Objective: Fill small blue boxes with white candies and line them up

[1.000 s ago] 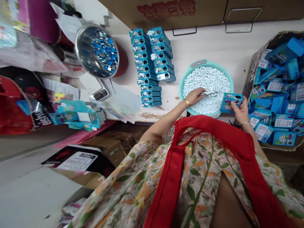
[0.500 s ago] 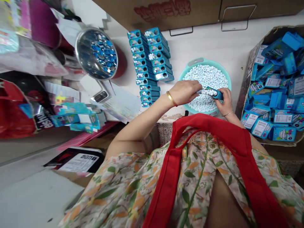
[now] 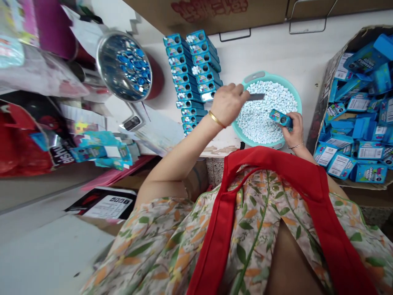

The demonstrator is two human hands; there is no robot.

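My left hand, with a gold bracelet on the wrist, is closed around a small dark scoop. The scoop's flat end points right, above the pale candies. They fill a round turquoise basin. At the basin's right side, my right hand grips a small blue candy box. A round dark hole shows in the box's upturned end, which lies over the candies. How full the box is inside, I cannot tell.
Two rows of blue candy boxes stand left of the basin, some with candies on top. Farther left are a metal bowl of shiny blue pieces and a scale. A carton of blue boxes is at right.
My left hand has drawn back up and left with the scoop, away from the box. The heap of candies at the box's opening is gone. My right hand stays nearly in place.
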